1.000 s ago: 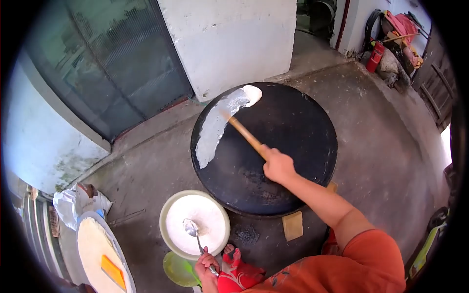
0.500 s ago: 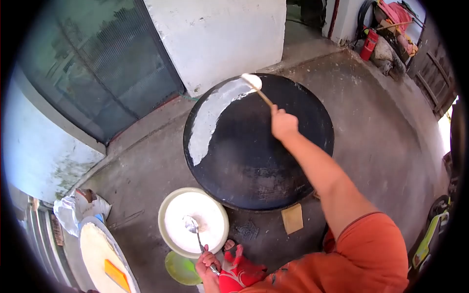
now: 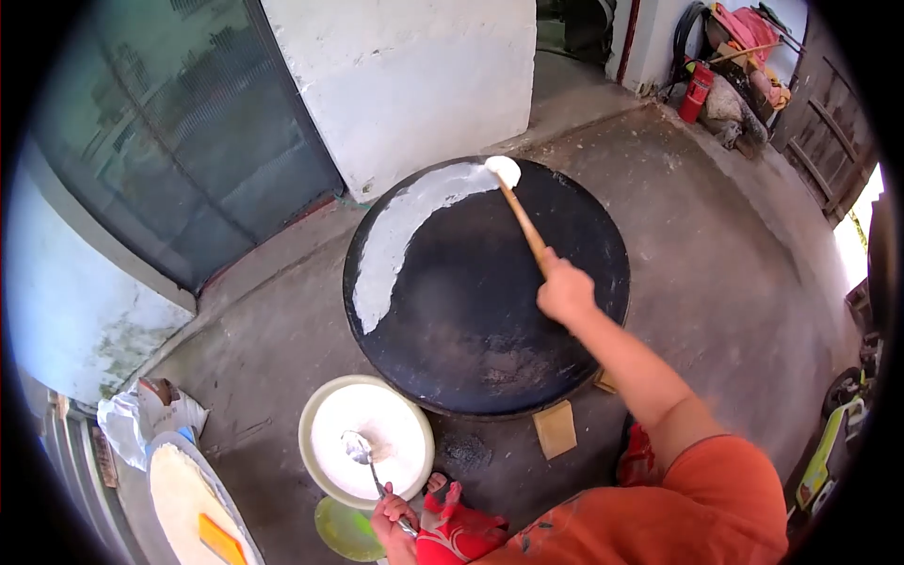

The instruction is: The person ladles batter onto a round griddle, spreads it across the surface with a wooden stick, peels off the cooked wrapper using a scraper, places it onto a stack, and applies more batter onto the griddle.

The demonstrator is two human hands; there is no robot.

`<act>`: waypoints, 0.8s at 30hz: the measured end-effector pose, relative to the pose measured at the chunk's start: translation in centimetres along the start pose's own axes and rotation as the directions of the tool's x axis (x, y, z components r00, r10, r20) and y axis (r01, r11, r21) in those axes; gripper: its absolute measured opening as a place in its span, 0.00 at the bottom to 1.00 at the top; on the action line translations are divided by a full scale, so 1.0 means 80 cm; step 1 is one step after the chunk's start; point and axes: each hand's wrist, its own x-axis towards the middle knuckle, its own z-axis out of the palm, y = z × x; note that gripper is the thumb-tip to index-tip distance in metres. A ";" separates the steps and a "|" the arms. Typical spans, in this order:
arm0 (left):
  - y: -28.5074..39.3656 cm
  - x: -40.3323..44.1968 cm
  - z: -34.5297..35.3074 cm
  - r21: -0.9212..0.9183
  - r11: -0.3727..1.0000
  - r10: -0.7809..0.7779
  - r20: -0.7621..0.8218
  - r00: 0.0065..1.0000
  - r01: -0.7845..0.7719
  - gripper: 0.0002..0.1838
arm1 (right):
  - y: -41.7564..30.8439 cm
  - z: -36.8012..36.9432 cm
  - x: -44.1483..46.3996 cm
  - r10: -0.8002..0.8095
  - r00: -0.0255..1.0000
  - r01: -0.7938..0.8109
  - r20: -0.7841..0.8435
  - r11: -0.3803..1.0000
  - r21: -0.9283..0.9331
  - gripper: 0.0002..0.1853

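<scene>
My right hand (image 3: 566, 287) is closed round the handle of a wooden batter spreader (image 3: 524, 221). Its far end rests in a small white pool of batter (image 3: 504, 170) near the back edge of a big round black griddle (image 3: 480, 301). From there a pale band of spread batter (image 3: 386, 254) curves along the griddle's left side. My left hand (image 3: 393, 516) grips the handle of a metal ladle (image 3: 358, 446), whose bowl lies in a basin (image 3: 308, 428) of white batter in front of the griddle.
A light green dish (image 3: 348, 532) sits partly under the basin. At lower left, a round tray holds a pale flat sheet (image 3: 184, 490) with an orange scraper (image 3: 220, 539) on it. A brick-like block (image 3: 556, 429) lies by the griddle. A red fire extinguisher (image 3: 696, 92) stands at back right.
My right hand has moved the spreader a little to the right along the griddle's back edge, and the batter band is slightly longer. My left hand stays at the ladle. The whole view has shifted slightly.
</scene>
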 end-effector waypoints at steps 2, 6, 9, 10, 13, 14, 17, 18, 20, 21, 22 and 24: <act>0.000 0.000 -0.001 0.022 1.000 0.005 0.017 1.000 -0.006 0.14 | -0.040 0.002 -0.002 -0.130 0.991 0.130 0.011 0.991 -0.021 0.28; -0.020 -0.014 0.014 0.059 0.997 0.043 -0.037 0.998 -0.040 0.14 | -0.014 0.034 0.076 -0.146 0.980 0.096 -0.134 0.941 -0.324 0.20; -0.006 -0.014 0.003 0.054 0.997 0.049 -0.017 0.999 -0.048 0.14 | 0.043 -0.004 0.037 -0.131 0.982 0.094 -0.133 0.962 -0.255 0.20; 0.005 -0.008 -0.008 0.040 0.998 0.048 0.000 0.999 -0.048 0.15 | 0.058 -0.013 0.010 -0.127 0.982 0.089 -0.142 0.966 -0.244 0.20; 0.028 -0.008 -0.025 0.077 0.997 -0.021 0.170 0.985 0.008 0.13 | 0.119 -0.006 -0.020 -0.365 0.900 0.406 -0.240 0.901 0.153 0.17; 0.031 -0.013 -0.025 0.109 0.991 -0.103 0.299 0.949 0.073 0.11 | 0.126 -0.008 -0.021 -0.357 0.902 0.401 -0.244 0.901 0.164 0.17; -0.026 -0.069 0.045 0.083 0.983 0.155 0.078 0.985 -0.161 0.08 | 0.138 -0.033 -0.002 -0.092 0.996 0.051 0.010 0.632 0.773 0.15; -0.029 -0.077 0.052 0.114 0.965 0.228 0.081 0.970 -0.236 0.07 | 0.145 -0.032 0.014 -0.027 0.999 -0.003 0.026 0.636 0.772 0.15; -0.023 -0.089 0.063 0.072 0.966 0.238 0.107 0.965 -0.246 0.06 | 0.158 -0.019 0.053 0.000 0.994 0.070 -0.106 0.755 0.652 0.16; -0.031 -0.104 0.074 0.103 0.969 0.212 0.113 0.971 -0.224 0.06 | 0.160 -0.014 0.073 -0.002 0.994 0.072 -0.106 0.748 0.659 0.16; -0.041 -0.117 0.084 0.133 0.971 0.185 0.116 0.976 -0.200 0.06 | 0.161 -0.012 0.092 0.077 0.997 -0.042 -0.023 0.749 0.661 0.17; -0.064 -0.134 0.095 0.141 0.967 0.192 0.154 0.969 -0.214 0.06 | 0.160 -0.007 0.104 0.153 0.986 -0.159 0.067 0.739 0.655 0.18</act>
